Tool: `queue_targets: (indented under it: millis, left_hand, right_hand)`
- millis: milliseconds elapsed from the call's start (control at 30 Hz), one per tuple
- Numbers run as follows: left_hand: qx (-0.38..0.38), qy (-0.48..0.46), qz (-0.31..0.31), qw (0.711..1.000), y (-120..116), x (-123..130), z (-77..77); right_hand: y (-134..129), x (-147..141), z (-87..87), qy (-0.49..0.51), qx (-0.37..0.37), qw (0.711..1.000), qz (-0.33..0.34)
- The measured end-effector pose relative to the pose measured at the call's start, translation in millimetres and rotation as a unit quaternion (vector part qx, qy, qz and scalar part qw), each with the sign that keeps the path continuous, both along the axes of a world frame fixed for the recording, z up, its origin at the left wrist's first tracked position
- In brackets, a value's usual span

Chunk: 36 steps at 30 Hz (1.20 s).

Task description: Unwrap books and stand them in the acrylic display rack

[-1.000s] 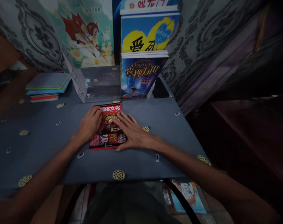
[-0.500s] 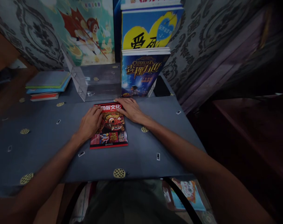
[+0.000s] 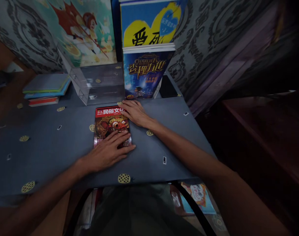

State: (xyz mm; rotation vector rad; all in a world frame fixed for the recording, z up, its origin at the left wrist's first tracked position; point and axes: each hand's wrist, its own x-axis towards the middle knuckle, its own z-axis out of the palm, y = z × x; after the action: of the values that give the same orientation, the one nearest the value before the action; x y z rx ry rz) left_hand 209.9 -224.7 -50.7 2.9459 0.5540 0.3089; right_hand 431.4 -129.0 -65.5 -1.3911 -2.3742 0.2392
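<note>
A book with a red title band and a mask picture (image 3: 111, 121) lies flat on the grey-blue tablecloth (image 3: 53, 150). My left hand (image 3: 108, 152) is spread over the lower part of its cover, fingers apart, hiding the bottom pictures. At the upper right corner of the book rests my right hand (image 3: 136, 113), its fingers stretched out over the edge and the end of the title. Neither hand is closed round anything.
Behind the book stands a clear acrylic rack (image 3: 103, 93) holding a blue book (image 3: 145, 75), a yellow-and-blue book (image 3: 149, 24) and a green picture book (image 3: 90, 32). Stacked books (image 3: 47, 83) lie at the left. A dark flat object (image 3: 167, 87) sits right of the rack.
My left hand has slid from the upper left edge of the book down onto its lower cover. My right hand stays at the upper right corner. The view has shifted slightly.
</note>
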Motion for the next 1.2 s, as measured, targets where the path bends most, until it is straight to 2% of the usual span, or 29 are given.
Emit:
queue_targets:
  millis: [100,167,233,300,400,467,567,633,700,767,800,900,967,1000,1067,1133,1200]
  left_hand:
    - [-0.045,0.007,-0.002,0.999,-8,0,5.5]
    - [-0.102,-0.022,0.001,0.994,-5,-3,10.3]
    - [-0.152,-0.077,0.038,0.985,4,-9,14.4]
    - [-0.157,-0.136,0.136,0.969,16,-18,15.3]
    - [-0.099,-0.162,0.317,0.929,37,-36,7.5]
    - [-0.075,-0.141,0.378,0.912,46,-45,-1.6]
    - [-0.084,-0.140,0.384,0.909,49,-49,-12.3]
    - [-0.115,-0.174,0.368,0.906,49,-46,-13.9]
    - [-0.168,-0.231,0.352,0.891,49,-44,-11.8]
    - [-0.245,-0.302,0.343,0.855,51,-43,-8.4]
    - [-0.287,-0.342,0.345,0.826,52,-43,-6.9]
    - [-0.423,-0.447,0.372,0.695,53,-41,-2.4]
    - [-0.518,-0.468,0.374,0.610,52,-37,1.3]
    - [-0.559,-0.467,0.365,0.580,51,-36,3.5]
    - [-0.610,-0.466,0.339,0.544,49,-34,8.0]
    - [-0.627,-0.478,0.316,0.527,48,-34,11.6]
    - [-0.631,-0.492,0.297,0.521,47,-36,13.8]
  right_hand:
    - [-1,-2,1.3,-0.009,0.004,1.000,-0.007]
    - [-5,-3,3.0,-0.016,0.014,0.999,-0.024]
    - [-13,-5,5.1,-0.023,0.027,0.998,-0.044]
    - [-26,-6,7.0,-0.026,0.033,0.998,-0.057]
    - [-54,-8,8.6,-0.021,0.030,0.997,-0.060]
    - [-72,-9,9.2,-0.024,0.033,0.998,-0.057]
    - [-91,-13,9.7,-0.026,0.033,0.998,-0.044]
    - [-95,-14,9.4,-0.024,0.030,0.999,-0.038]
    - [-96,-15,8.3,-0.022,0.028,0.999,-0.036]
    - [-95,-15,6.3,-0.019,0.030,0.999,-0.036]
    - [-95,-14,5.1,-0.015,0.033,0.999,-0.037]
    - [-93,-12,1.9,0.019,0.035,0.999,-0.034]
    - [-91,-11,0.9,0.057,0.029,0.997,-0.032]
    - [-90,-9,0.9,0.079,0.022,0.996,-0.030]
    - [-88,-7,1.6,0.132,0.001,0.991,-0.025]
    - [-86,-5,2.7,0.201,-0.033,0.979,-0.024]
    - [-84,-6,3.3,0.289,-0.083,0.953,-0.040]
